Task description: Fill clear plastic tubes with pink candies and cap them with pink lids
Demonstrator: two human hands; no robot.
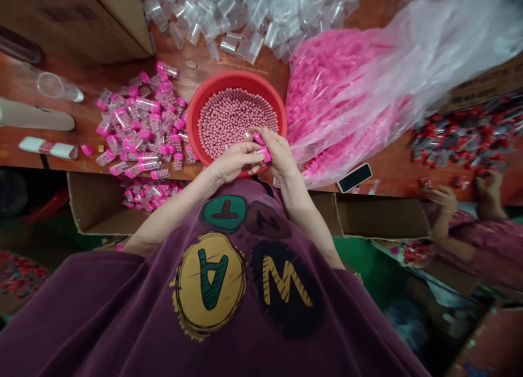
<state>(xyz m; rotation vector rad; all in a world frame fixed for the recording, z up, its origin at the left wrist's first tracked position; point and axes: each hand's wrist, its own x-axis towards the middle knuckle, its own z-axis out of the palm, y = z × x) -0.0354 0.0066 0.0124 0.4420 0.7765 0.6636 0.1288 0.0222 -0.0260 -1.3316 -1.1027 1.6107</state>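
My left hand (236,160) and my right hand (278,151) meet at the near rim of a red bowl (202,102) filled with small pink beads. Both are closed around a small clear vial with a pink cap (263,151); pink shows between the fingers of the right hand. A heap of capped, filled vials (143,126) lies on the wooden table left of the bowl.
Empty clear vials (245,17) are piled behind the bowl. A plastic bag of pink caps (339,93) lies at right, a phone (354,177) near the edge. A cardboard box (93,208) with filled vials hangs below the table. Another person's hands (445,198) work at far right.
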